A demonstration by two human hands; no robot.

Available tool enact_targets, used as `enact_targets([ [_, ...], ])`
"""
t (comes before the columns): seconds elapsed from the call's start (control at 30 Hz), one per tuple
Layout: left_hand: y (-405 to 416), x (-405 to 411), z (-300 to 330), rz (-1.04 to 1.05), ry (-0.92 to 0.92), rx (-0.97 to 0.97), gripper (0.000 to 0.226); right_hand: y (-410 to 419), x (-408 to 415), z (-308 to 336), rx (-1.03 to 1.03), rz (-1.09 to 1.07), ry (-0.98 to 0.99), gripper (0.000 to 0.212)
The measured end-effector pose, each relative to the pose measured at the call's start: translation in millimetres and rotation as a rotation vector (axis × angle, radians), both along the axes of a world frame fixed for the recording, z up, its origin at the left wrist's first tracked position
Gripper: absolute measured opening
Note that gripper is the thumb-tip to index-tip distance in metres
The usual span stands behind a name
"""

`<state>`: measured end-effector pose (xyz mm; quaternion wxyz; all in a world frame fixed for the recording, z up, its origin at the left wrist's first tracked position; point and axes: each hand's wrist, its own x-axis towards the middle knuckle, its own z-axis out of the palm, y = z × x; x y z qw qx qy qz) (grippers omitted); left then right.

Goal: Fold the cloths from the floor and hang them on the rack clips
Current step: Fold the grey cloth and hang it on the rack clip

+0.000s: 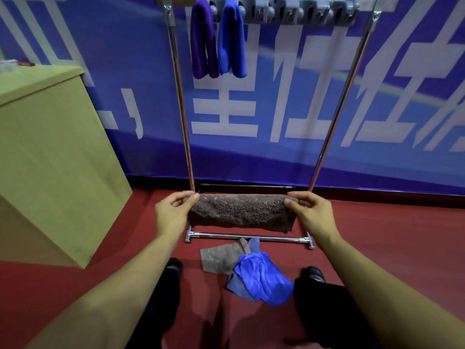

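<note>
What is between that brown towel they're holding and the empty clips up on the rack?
Nothing visible. Both hands, left hand and right hand, hold the brown towel low between the rack's uprights. The space above is open up to the free clips, right of the hung purple cloth and blue cloth.

Rack against the wall, folded cloth held in front of it, more cloths on the floor.
The left hand [173, 210] and right hand [309, 210] hold a folded cloth [240, 214] by its ends, between the rack [334, 117] uprights and above its base bar [249, 236]. Two hung cloths [217, 39] dangle side by side from clips [297, 11] at the top left. A cloth pile [249, 269] lies on the floor [377, 238] between the shoes [313, 273]. A cabinet [50, 157] stands left.
</note>
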<state>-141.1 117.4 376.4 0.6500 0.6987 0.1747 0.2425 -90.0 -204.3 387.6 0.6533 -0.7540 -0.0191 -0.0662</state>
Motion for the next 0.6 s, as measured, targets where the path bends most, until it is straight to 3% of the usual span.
enact_targets([
  [0.13,-5.6,4.5,12.1,0.010,-0.072,-0.082,0.016,5.2,-0.9,9.1,0.071,-0.018,-0.057,0.017],
  [0.33,-3.7,2.4,10.9,-0.057,-0.032,-0.035,0.016,6.8,-1.9,10.9,0.093,-0.048,-0.095,0.021],
  [0.47,-1.8,-3.5,10.7,-0.165,0.057,0.050,0.037,4.0,-3.6,10.7,0.049,-0.009,-0.101,0.031],
  [0.6,1.3,-6.3,6.3,-0.307,0.137,0.130,0.066,1.0,-0.5,6.4,-0.097,0.059,-0.075,0.056],
])
